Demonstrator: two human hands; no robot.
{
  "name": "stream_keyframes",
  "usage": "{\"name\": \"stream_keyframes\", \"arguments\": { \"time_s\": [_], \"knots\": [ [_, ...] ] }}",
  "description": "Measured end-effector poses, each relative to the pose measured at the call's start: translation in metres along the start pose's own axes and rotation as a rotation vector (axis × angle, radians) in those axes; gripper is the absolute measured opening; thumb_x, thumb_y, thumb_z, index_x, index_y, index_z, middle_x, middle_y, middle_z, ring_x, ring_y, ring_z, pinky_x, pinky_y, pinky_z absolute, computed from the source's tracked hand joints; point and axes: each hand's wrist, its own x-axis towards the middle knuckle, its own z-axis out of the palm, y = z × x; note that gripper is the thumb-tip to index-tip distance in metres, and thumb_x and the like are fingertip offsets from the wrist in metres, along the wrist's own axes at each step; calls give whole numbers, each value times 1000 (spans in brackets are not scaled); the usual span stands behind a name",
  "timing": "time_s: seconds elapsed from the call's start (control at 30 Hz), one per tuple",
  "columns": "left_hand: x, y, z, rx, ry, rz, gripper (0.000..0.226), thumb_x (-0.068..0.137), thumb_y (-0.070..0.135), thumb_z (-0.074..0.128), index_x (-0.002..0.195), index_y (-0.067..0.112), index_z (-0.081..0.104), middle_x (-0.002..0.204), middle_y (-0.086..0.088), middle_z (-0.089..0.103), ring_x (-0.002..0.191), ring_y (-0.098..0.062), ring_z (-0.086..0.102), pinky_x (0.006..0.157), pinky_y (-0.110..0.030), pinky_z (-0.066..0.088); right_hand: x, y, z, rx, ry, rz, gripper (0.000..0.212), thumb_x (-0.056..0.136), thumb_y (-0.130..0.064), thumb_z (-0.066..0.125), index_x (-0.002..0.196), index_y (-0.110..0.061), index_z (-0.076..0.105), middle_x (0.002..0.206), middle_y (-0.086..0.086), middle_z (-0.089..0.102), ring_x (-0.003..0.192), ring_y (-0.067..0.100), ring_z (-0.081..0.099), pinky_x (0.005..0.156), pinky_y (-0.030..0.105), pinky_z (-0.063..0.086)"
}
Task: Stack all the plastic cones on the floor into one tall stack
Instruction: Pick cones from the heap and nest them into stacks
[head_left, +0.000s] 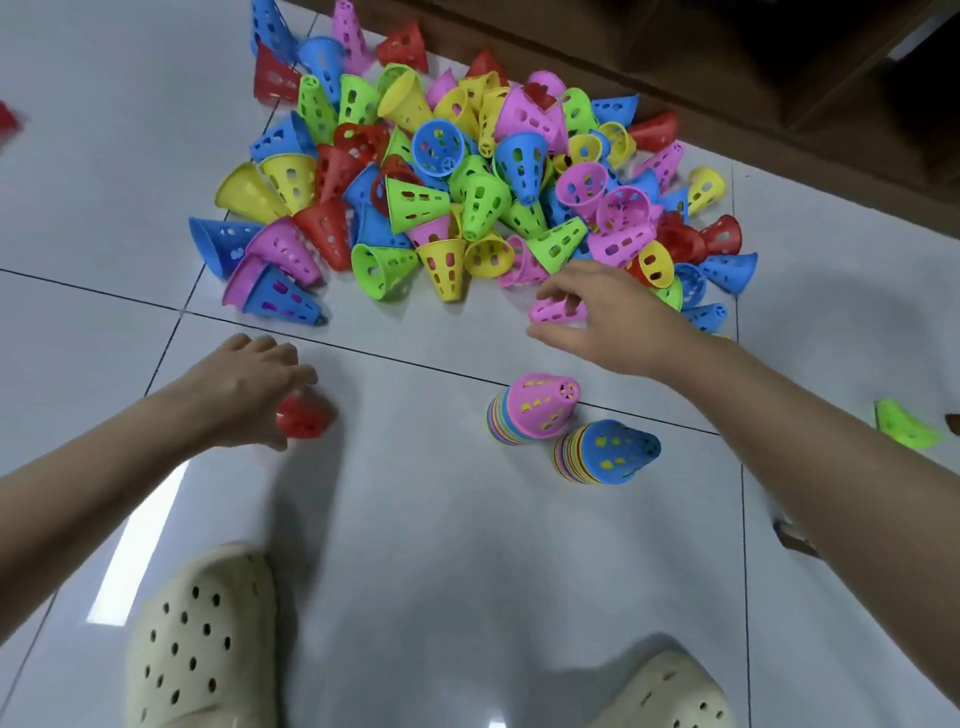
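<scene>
Cream perforated clogs (202, 639) nearest, on the white tiled floor (415, 571); two upright cone stacks stand just beside each other, blue-topped stack (605, 452) nearer, pink-topped stack (535, 408) behind, long axes vertical, narrow ends up; left hand (244, 387) grips a red cone (301, 415) from above, cone below the fingers, blurred, axis unclear; right hand (608, 317) pinches a pink cone (556, 310) lying on its side, long axis roughly left-right, cone under the fingertips at the near edge of the loose pile (467, 171); pile cones point every way; a stray green cone (904, 423) lies far right; wooden furniture (727, 67) behind the pile.
</scene>
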Motion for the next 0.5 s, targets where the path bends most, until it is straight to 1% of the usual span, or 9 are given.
{"name": "stream_keyframes", "arguments": {
  "time_s": [0.07, 0.1, 0.17, 0.23, 0.27, 0.33, 0.4, 0.43, 0.5],
  "knots": [
    [1, -4, 10, 35, 59, 7, 60, 76, 69, 66, 127, 42, 51, 116, 17, 57, 111, -9, 54, 92, -25, 41, 15, 15, 6, 11, -39, 58, 41, 88, -41, 72, 120, -17, 65, 106, -6, 54, 96, 10, 53, 88, 30, 46],
    [2, -5, 14, 40, 105, -3, 52, 79, 71, 61, 121, 41, 55, 109, 17, 60, 106, -9, 56, 88, -26, 44, 20, 24, 9, 5, -63, 83, 41, 89, -39, 72, 121, -16, 64, 108, -5, 55, 98, 12, 53, 88, 30, 46],
    [4, -8, 22, -8, 223, -26, 45, 81, 75, 53, 104, 37, 63, 93, 15, 62, 93, -13, 59, 79, -29, 47, 26, 42, 14, -36, -108, 113, 41, 90, -37, 71, 124, -14, 63, 113, -2, 55, 105, 15, 53, 87, 27, 41],
    [6, -9, 25, -175, 350, -26, 44, 81, 73, 53, 92, 32, 66, 80, 12, 60, 81, -19, 61, 70, -31, 46, 30, 56, 18, -130, -146, 107, 42, 91, -34, 69, 126, -12, 61, 126, 4, 54, 119, 22, 49, 94, 28, 37],
    [6, -7, 20, -300, 393, -25, 45, 80, 72, 55, 90, 31, 67, 78, 11, 59, 76, -21, 61, 67, -30, 45, 31, 61, 20, -194, -164, 94, 44, 92, -33, 68, 129, -11, 60, 134, 6, 51, 127, 24, 44, 100, 31, 35],
    [6, 1, 5, -590, 424, -25, 52, 73, 72, 59, 100, 28, 68, 84, 8, 63, 75, -18, 60, 65, -30, 46, 34, 70, 24, -326, -186, 66, 51, 92, -33, 67, 136, -12, 56, 148, 7, 43, 138, 25, 34, 112, 34, 29],
    [6, 12, -18, -869, 429, -19, 57, 71, 67, 71, 110, 25, 67, 94, 9, 66, 80, -7, 60, 69, -28, 50, 38, 79, 29, -428, -206, 46, 57, 91, -35, 66, 142, -13, 51, 155, 7, 38, 143, 25, 29, 116, 36, 26],
    [6, 19, -30, -974, 440, -5, 58, 71, 65, 75, 112, 25, 66, 97, 10, 67, 84, -6, 61, 72, -25, 52, 40, 84, 33, -469, -224, 41, 61, 91, -36, 66, 145, -14, 48, 156, 6, 37, 144, 26, 28, 116, 37, 27],
    [6, 31, -52, -1111, 457, 32, 60, 67, 67, 72, 113, 29, 63, 102, 14, 67, 92, -1, 61, 73, -13, 51, 43, 91, 38, -523, -269, 42, 67, 91, -37, 65, 149, -14, 41, 159, 6, 34, 146, 26, 26, 116, 39, 31]
  ]
}}
